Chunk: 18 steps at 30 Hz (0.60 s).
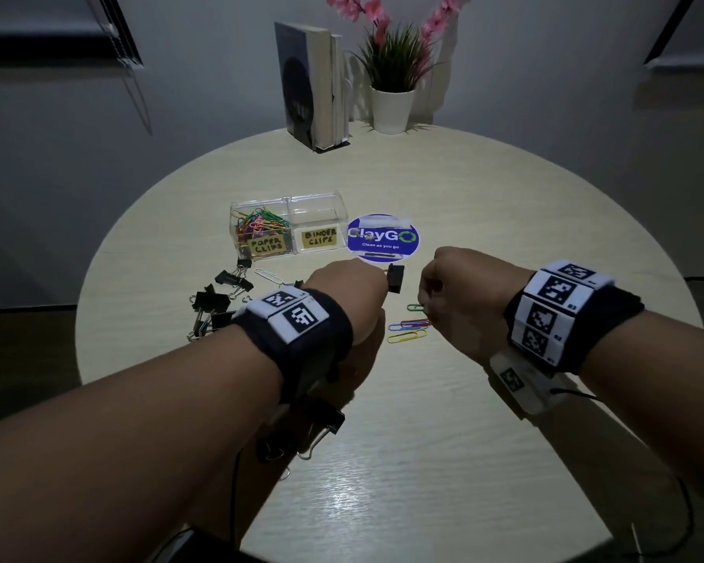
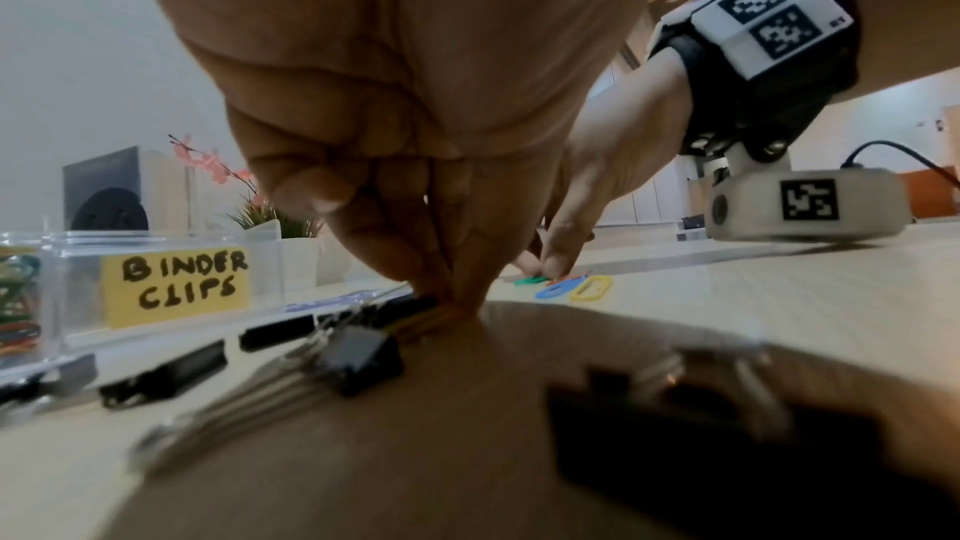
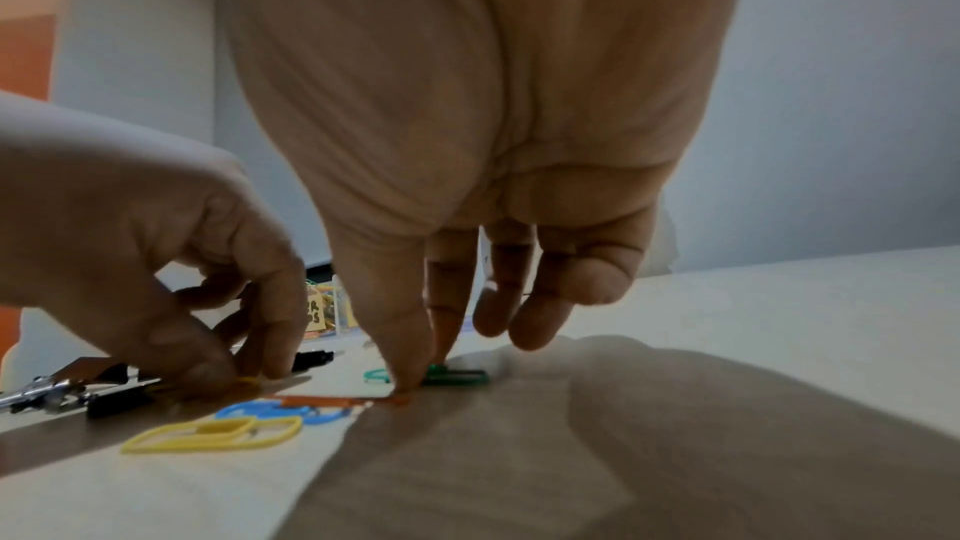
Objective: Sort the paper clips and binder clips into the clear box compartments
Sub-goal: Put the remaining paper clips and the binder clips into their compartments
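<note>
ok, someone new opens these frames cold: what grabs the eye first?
Probably the two hands low over the round table: the left hand pinches a black binder clip, and the right hand pinches at the coloured paper clips lying near the table's middle. Next, the clear box behind them: its "paper clips" compartment holds a bright tangle, its "binder clips" compartment looks empty. More black binder clips are scattered to the left.

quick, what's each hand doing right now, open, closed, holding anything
Left hand: fingers pinching a black binder clip on the table.
Right hand: fingers pinching an orange paper clip on the table.
</note>
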Tool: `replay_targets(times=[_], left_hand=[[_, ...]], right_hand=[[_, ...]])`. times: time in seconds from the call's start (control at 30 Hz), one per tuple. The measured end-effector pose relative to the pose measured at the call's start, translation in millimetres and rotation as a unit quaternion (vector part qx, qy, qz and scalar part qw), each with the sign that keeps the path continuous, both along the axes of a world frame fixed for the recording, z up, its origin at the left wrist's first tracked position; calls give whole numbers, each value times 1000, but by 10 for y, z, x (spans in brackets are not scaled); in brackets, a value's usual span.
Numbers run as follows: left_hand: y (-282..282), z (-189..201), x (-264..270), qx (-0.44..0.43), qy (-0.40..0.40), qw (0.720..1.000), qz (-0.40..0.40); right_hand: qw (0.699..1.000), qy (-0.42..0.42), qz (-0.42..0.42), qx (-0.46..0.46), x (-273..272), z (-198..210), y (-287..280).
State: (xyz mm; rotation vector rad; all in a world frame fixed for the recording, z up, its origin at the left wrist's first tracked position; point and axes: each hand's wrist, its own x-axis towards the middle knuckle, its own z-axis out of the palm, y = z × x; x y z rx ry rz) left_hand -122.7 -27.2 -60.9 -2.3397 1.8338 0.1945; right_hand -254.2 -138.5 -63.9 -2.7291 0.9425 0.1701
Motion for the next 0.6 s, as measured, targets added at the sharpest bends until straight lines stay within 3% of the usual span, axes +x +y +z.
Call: replay_targets(times=[0.13, 0.3, 0.43, 0.6], left_hand=[[17, 39, -11, -22, 8, 1000, -7], [6, 91, -107, -92, 114, 989, -27], [7, 13, -250, -21, 104, 993, -48], [4, -6, -214, 25, 98, 995, -2]], right_hand=[[1000, 15, -5, 4, -7, -35, -31], [998, -30, -31, 55, -98, 13, -80], [992, -36, -16, 118, -125, 9, 6], [996, 6, -12, 92, -63, -54, 29]])
